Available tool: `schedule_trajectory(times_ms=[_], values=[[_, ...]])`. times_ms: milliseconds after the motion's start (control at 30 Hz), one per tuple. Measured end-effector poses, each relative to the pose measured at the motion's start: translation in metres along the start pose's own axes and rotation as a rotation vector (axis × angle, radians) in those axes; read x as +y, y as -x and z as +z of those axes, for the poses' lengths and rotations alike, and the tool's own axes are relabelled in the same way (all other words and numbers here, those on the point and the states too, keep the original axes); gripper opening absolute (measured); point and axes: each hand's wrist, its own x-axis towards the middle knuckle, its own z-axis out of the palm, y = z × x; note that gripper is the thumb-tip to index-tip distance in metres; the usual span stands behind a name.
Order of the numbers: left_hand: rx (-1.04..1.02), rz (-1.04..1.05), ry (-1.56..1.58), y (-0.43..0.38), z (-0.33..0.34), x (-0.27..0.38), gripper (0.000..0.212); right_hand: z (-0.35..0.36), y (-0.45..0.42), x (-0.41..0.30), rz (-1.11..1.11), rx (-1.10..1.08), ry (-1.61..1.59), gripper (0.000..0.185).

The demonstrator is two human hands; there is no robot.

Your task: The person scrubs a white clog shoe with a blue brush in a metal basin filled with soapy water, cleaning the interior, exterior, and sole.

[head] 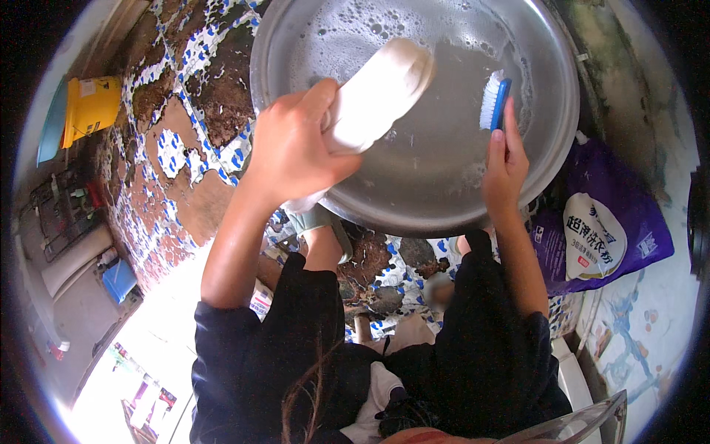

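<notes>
A white shoe (383, 94), blurred, is gripped in my left hand (299, 147), tilted over a large round metal basin (416, 219). My right hand (505, 166) holds a scrub brush (502, 105) with a blue back and white bristles above the basin's right side; the bristles face left, towards the shoe, and do not touch it. Cloudy water (432, 144) lies in the basin, with foam and bubbles (371, 28) at its far side.
A purple bag of washing powder (621, 222) leans by the wall at right. Worn, blue-patterned flooring (188, 150) surrounds the basin. A yellow container (94, 108) and a blue container (118, 280) are at left. My feet are close below the basin's near rim.
</notes>
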Motion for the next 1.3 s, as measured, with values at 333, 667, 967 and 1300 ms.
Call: schedule_trajectory(times_ms=[333, 667, 967, 1300], values=[[0.229, 0.172, 0.018, 0.055, -0.032, -0.013, 0.057, 0.021, 0.009, -0.013, -0.141, -0.093, -0.012, 0.047], [0.359, 0.369, 0.254, 0.033, 0.010, -0.013, 0.073, 0.024, 0.006, -0.030, -0.052, -0.126, -0.107, 0.047], [0.196, 0.252, 0.416, 0.027, 0.106, -0.028, 0.052, 0.018, 0.012, -0.035, -0.013, -0.207, -0.090, 0.047], [0.296, 0.166, 0.576, 0.032, 0.096, -0.001, 0.046, 0.019, 0.005, -0.043, -0.289, -0.339, -0.033, 0.047]])
